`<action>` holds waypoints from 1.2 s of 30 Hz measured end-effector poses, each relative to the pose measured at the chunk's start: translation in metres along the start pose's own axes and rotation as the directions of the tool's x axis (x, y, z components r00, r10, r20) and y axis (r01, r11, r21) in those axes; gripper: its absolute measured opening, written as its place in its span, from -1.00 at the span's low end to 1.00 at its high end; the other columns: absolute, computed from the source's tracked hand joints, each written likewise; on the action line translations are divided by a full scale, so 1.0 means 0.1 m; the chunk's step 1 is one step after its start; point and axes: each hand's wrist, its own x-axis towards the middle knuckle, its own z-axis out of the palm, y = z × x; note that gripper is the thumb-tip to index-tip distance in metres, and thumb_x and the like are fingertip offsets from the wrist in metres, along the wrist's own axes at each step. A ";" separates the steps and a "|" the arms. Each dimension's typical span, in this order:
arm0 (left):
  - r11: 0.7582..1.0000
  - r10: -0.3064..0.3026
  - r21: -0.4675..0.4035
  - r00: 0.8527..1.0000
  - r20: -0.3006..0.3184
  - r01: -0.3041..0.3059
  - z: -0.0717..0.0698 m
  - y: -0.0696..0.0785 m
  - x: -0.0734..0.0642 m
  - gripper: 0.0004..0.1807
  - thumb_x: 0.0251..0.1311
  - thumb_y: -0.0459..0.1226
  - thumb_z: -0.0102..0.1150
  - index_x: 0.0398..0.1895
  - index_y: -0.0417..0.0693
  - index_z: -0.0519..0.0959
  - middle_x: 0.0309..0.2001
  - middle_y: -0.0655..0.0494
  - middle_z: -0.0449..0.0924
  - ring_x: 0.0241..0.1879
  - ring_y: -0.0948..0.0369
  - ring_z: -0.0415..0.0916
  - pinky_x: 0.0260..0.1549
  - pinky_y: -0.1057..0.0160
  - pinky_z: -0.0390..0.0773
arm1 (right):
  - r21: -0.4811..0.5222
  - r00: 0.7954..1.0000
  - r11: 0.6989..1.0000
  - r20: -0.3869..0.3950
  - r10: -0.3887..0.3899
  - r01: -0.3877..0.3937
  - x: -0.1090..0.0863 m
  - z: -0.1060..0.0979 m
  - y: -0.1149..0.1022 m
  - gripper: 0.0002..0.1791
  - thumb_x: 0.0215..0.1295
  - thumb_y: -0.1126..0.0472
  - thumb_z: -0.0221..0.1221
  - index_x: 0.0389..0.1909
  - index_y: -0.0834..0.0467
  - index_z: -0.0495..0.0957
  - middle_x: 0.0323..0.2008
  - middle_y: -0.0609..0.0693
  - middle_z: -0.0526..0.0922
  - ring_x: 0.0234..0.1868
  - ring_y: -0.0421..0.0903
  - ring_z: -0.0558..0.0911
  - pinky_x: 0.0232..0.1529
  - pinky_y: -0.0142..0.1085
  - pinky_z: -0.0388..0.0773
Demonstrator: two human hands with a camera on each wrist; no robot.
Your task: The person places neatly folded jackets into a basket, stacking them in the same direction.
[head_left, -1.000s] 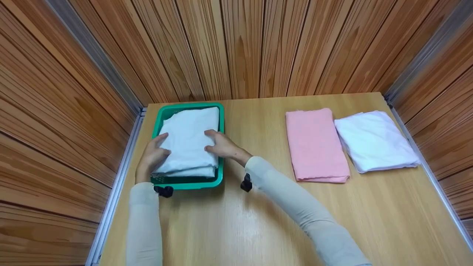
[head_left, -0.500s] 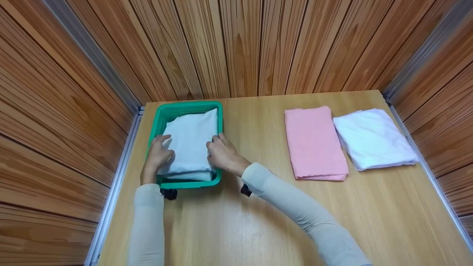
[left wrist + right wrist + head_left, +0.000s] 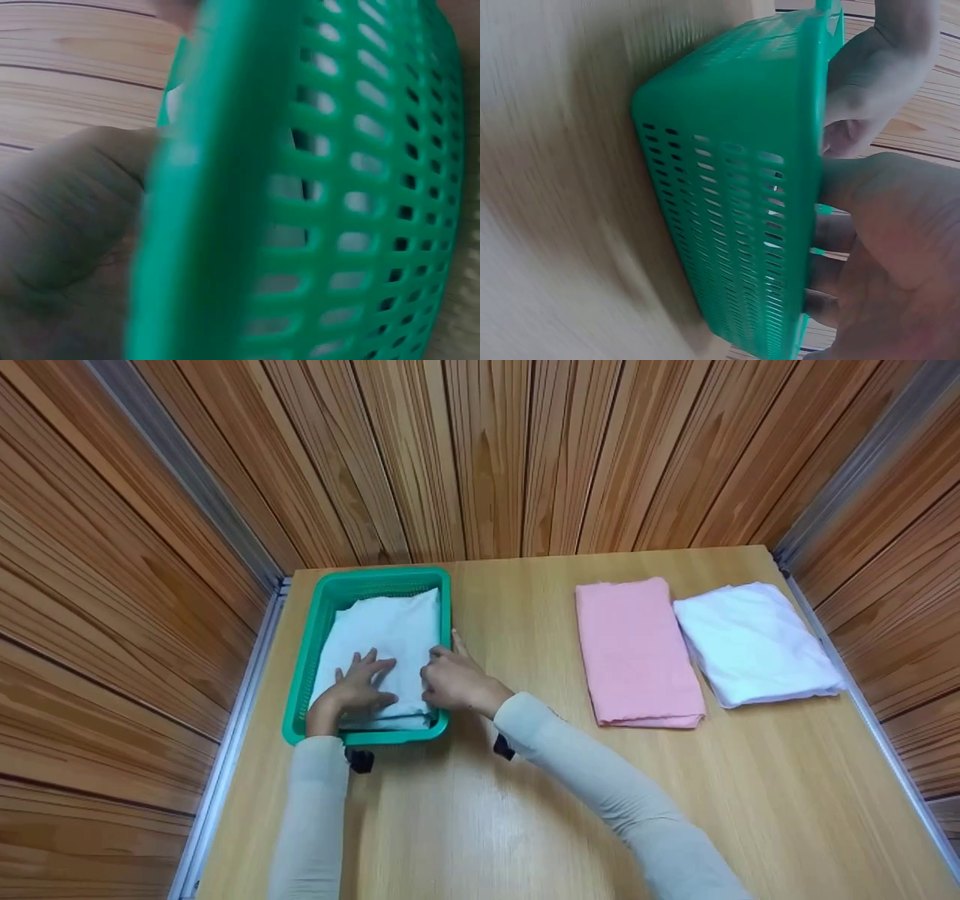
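Note:
A folded white cloth (image 3: 397, 622) lies inside a green perforated basket (image 3: 375, 575), lower than the basket's rim. My left hand (image 3: 356, 690) rests on the near part of the cloth, its fingers spread. In the left wrist view, part of my left hand (image 3: 67, 210) shows beyond the blurred basket rim (image 3: 217, 180). My right hand (image 3: 456, 681) is at the basket's right edge, its fingers reaching over the rim to the cloth's side. In the right wrist view, the fingers of my right hand (image 3: 907, 247) pass behind the rim, so their tips are hidden.
A folded pink cloth (image 3: 637, 652) lies on the wooden table (image 3: 517, 637) to the right. Beside it is another folded white cloth (image 3: 757, 645), near the table's right edge. Wood-panelled walls (image 3: 487, 457) enclose the table at the back and both sides.
The cloth has sunk deeper into the basket. My left hand has moved from the cloth's left side onto its top, spreading its fingers. My right hand has shifted slightly nearer at the right rim.

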 end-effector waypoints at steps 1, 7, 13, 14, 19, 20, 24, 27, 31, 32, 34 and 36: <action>1.000 -0.003 0.010 1.000 0.006 0.003 0.01 -0.01 0.01 -0.21 0.45 -0.13 0.27 0.69 0.02 0.23 0.76 -0.20 -0.24 0.72 -0.25 -0.55 0.56 -0.42 -0.55 | 0.005 1.000 1.000 0.000 0.003 -0.003 0.00 0.01 0.00 -0.70 0.54 0.02 0.25 0.02 0.12 0.78 0.06 0.04 0.80 0.54 0.08 0.38 0.67 0.32 -0.21; 1.000 -0.001 -0.023 1.000 -0.017 0.001 0.05 -0.05 0.00 -0.24 0.48 -0.16 0.25 0.68 -0.01 0.25 0.76 -0.17 -0.22 0.73 -0.19 -0.54 0.57 -0.37 -0.58 | 0.062 1.000 0.998 -0.003 0.026 -0.025 0.02 0.07 0.07 -0.62 0.53 -0.01 0.25 0.17 0.12 0.73 0.33 0.08 0.64 0.56 0.05 0.32 0.69 0.24 -0.10; 0.985 -0.027 -0.173 0.995 -0.099 0.009 0.08 0.02 -0.05 -0.35 0.48 -0.24 0.24 0.58 -0.10 0.37 0.71 -0.15 0.05 0.73 -0.13 -0.16 0.66 -0.25 -0.16 | 0.174 0.998 0.983 -0.048 -0.042 0.050 -0.04 0.06 0.14 -0.65 0.55 0.07 0.25 0.20 0.15 0.72 0.31 0.09 0.67 0.50 0.09 0.40 0.57 0.06 0.31; 0.979 -0.022 -0.203 0.993 -0.116 -0.002 0.09 0.05 -0.05 -0.37 0.49 -0.25 0.21 0.57 -0.12 0.38 0.69 -0.17 0.11 0.71 -0.13 -0.06 0.65 -0.23 -0.03 | 0.203 0.997 0.977 -0.061 -0.052 0.063 -0.07 0.05 0.16 -0.66 0.55 0.09 0.25 0.20 0.15 0.72 0.30 0.09 0.67 0.48 0.08 0.42 0.55 0.02 0.36; 0.944 0.037 -0.314 0.976 -0.216 -0.105 0.14 0.25 -0.06 -0.47 0.54 -0.27 0.14 0.51 -0.20 0.43 0.49 -0.23 0.45 0.50 -0.16 0.39 0.46 -0.19 0.41 | 0.336 0.990 0.936 -0.127 -0.061 0.101 -0.28 -0.05 0.28 -0.66 0.57 0.13 0.23 0.23 0.16 0.69 0.35 0.06 0.63 0.42 0.04 0.48 0.48 -0.03 0.46; 0.939 0.052 -0.319 0.969 -0.242 -0.131 0.16 0.31 -0.05 -0.49 0.55 -0.27 0.13 0.50 -0.20 0.45 0.44 -0.23 0.51 0.45 -0.16 0.45 0.43 -0.18 0.45 | 0.360 0.990 0.928 -0.135 -0.049 0.095 -0.34 -0.08 0.32 -0.65 0.57 0.13 0.23 0.25 0.15 0.68 0.37 0.05 0.61 0.43 0.04 0.49 0.48 -0.03 0.47; 0.909 0.114 -0.341 0.929 -0.351 -0.240 0.29 0.58 -0.01 -0.56 0.54 -0.34 0.11 0.42 -0.21 0.52 0.24 -0.17 0.67 0.25 -0.09 0.60 0.28 -0.12 0.60 | 0.447 0.986 0.894 -0.160 0.053 0.025 -0.64 -0.19 0.52 -0.64 0.57 0.11 0.23 0.28 0.10 0.66 0.40 0.03 0.60 0.46 0.05 0.52 0.49 0.02 0.46; 0.875 0.145 -0.363 0.890 -0.433 -0.320 0.41 0.81 0.04 -0.62 0.50 -0.40 0.11 0.32 -0.22 0.60 0.09 -0.15 0.74 0.10 -0.03 0.66 0.16 -0.05 0.66 | 0.489 0.971 0.872 -0.198 0.133 -0.019 -0.88 -0.27 0.74 -0.66 0.54 0.17 0.25 0.25 0.10 0.67 0.37 0.05 0.62 0.42 0.10 0.56 0.44 0.07 0.50; 0.840 0.175 -0.379 0.854 -0.490 -0.389 0.58 1.14 0.09 -0.69 0.47 -0.46 0.11 0.20 -0.25 0.66 -0.01 -0.15 0.77 -0.04 0.01 0.71 0.00 0.05 0.71 | 0.511 0.941 0.858 -0.269 0.207 -0.043 -1.19 -0.36 1.08 -0.68 0.52 0.23 0.26 0.21 0.17 0.68 0.34 0.11 0.64 0.35 0.15 0.61 0.34 0.10 0.58; 0.837 0.184 -0.375 0.851 -0.492 -0.398 0.62 1.21 0.11 -0.69 0.48 -0.46 0.11 0.19 -0.24 0.66 -0.03 -0.14 0.77 -0.06 0.02 0.72 -0.02 0.08 0.71 | 0.522 0.932 0.851 -0.281 0.231 -0.053 -1.27 -0.39 1.16 -0.68 0.52 0.24 0.26 0.21 0.18 0.68 0.32 0.12 0.65 0.33 0.16 0.62 0.32 0.11 0.59; 0.833 0.209 -0.363 0.844 -0.494 -0.418 0.71 1.35 0.15 -0.69 0.48 -0.47 0.10 0.20 -0.25 0.65 -0.04 -0.14 0.76 -0.09 0.04 0.74 -0.06 0.11 0.72 | 0.542 0.911 0.838 -0.308 0.274 -0.069 -1.43 -0.42 1.33 -0.68 0.51 0.27 0.25 0.21 0.23 0.68 0.30 0.16 0.66 0.31 0.18 0.63 0.31 0.13 0.59; 0.829 0.229 -0.357 0.844 -0.484 -0.430 0.81 1.47 0.19 -0.67 0.48 -0.48 0.10 0.23 -0.24 0.63 -0.05 -0.12 0.76 -0.10 0.06 0.74 -0.06 0.15 0.73 | 0.554 0.886 0.828 -0.337 0.319 -0.088 -1.58 -0.44 1.49 -0.68 0.51 0.30 0.25 0.20 0.27 0.67 0.27 0.21 0.68 0.28 0.21 0.65 0.30 0.16 0.59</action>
